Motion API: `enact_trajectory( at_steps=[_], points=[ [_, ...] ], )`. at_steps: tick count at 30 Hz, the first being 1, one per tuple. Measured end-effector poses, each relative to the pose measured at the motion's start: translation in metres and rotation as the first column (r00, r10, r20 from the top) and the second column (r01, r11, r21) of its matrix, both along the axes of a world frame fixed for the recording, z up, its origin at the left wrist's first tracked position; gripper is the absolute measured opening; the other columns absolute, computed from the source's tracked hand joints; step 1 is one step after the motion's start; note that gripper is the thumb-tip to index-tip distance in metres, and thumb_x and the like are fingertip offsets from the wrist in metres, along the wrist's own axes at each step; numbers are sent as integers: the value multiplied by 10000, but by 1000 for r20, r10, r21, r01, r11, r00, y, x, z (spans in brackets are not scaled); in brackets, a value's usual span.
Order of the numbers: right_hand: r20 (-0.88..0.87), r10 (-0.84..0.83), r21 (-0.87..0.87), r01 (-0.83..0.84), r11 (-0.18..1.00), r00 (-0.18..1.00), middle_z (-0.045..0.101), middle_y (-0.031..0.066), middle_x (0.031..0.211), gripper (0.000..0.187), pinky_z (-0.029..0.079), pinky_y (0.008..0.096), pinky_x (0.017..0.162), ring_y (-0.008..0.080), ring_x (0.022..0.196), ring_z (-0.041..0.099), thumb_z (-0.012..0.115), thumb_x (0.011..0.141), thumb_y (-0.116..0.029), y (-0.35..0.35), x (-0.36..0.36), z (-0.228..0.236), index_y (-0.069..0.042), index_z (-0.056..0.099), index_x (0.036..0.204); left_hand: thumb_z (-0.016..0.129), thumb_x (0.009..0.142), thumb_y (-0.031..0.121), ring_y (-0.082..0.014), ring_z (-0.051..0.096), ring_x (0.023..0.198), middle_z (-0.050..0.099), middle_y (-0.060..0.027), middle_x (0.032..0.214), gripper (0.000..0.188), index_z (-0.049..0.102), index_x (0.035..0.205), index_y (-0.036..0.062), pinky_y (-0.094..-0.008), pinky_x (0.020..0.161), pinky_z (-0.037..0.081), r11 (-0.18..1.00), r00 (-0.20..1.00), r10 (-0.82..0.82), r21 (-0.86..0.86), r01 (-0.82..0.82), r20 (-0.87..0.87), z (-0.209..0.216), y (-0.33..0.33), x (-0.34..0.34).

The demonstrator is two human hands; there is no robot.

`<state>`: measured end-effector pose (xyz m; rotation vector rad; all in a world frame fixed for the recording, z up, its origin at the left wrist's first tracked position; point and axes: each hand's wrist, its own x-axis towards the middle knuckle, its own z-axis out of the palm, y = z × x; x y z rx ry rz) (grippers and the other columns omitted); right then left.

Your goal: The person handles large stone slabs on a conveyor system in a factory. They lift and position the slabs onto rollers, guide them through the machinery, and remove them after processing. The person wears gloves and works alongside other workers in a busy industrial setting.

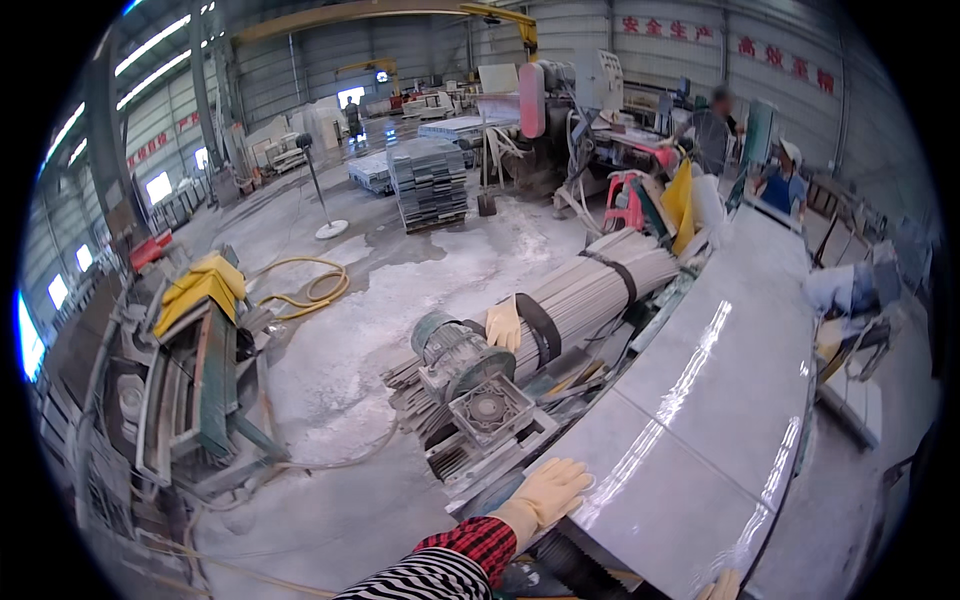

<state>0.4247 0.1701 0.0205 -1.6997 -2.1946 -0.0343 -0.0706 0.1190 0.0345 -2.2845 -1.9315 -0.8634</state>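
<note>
My left hand [548, 494], in a cream rubber glove, lies with its fingers outstretched on the near left corner of a glossy light-grey stone slab [640, 490]. A red-checked cuff and a striped sleeve cover that forearm. At the lower edge of the picture, gloved fingertips of my right hand [722, 584] reach onto the slab's near right side; the rest of that hand is cut off. The fingers that show are extended. Beyond a thin seam, another polished slab [730, 350] continues the long row leading away from me.
Left of the slabs sit a dusty motor [460, 360], a bundle of long strips [600, 280] and a loose glove [503, 324]. A yellow hose [310, 290] coils on the floor. Two people [782, 182] [710, 135] stand at the far right, near a large machine [550, 110].
</note>
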Motion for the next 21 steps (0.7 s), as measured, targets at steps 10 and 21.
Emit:
enact_trajectory(
  at_steps=[10,21],
  points=[
    [-77,52,-15,-53,998,996,546,283,1624,510,359,489,1319,429,1533,490,575,1101,-218,-4,-9,15,8,591,1558,719,960,252,-374,546,1312,599,-151,1410,450,616,1370,98,-489,1131,434,998,1000,6,-57,-7,-15,3,0,-2],
    [37,-14,-8,15,1000,999,630,259,1533,483,426,473,1258,419,1455,567,652,1060,-209,-8,-5,8,-26,648,1506,715,960,249,-372,549,1303,602,-155,1398,436,623,1355,88,-484,1132,437,994,1000,8,-106,-9,-8,12,-6,1]
  ],
)
